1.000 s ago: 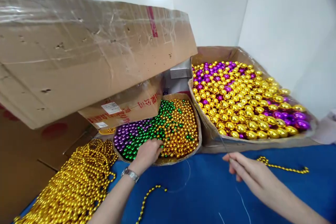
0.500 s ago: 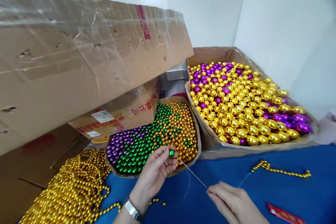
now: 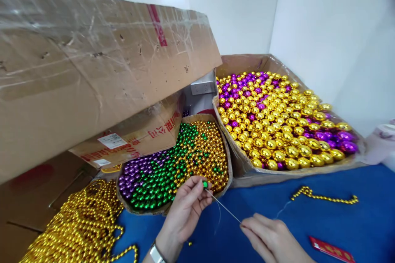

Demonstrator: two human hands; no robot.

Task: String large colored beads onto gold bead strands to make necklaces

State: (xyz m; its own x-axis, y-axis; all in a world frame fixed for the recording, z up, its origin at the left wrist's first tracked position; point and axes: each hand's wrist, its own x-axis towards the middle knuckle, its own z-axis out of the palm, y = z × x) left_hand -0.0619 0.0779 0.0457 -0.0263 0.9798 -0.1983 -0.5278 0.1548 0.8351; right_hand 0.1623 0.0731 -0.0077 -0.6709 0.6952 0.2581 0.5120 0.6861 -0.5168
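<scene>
My left hand (image 3: 187,209), a metal watch band on its wrist, pinches a shiny green bead (image 3: 205,184) between thumb and fingertips. A long thin needle (image 3: 224,206) slants from my right hand (image 3: 271,234) up to that bead. Its tip meets the bead; whether it has entered the hole I cannot tell. The right fingers are closed on the needle's other end. A fine pale thread hangs in a loop below the needle. Just behind the left hand stands a low carton (image 3: 230,172) of small purple, green and gold beads.
A large carton (image 3: 247,178) of bigger gold and purple balls stands at the right. Gold bead strings (image 3: 77,222) are heaped at the left. A short gold strand (image 3: 327,198) and a red packet (image 3: 331,249) lie on the blue table (image 3: 259,197). Cardboard flaps (image 3: 108,74) overhang the left.
The needle's tip and the green bead have come together; before, a small gap lay between them. The view has shifted slightly.
</scene>
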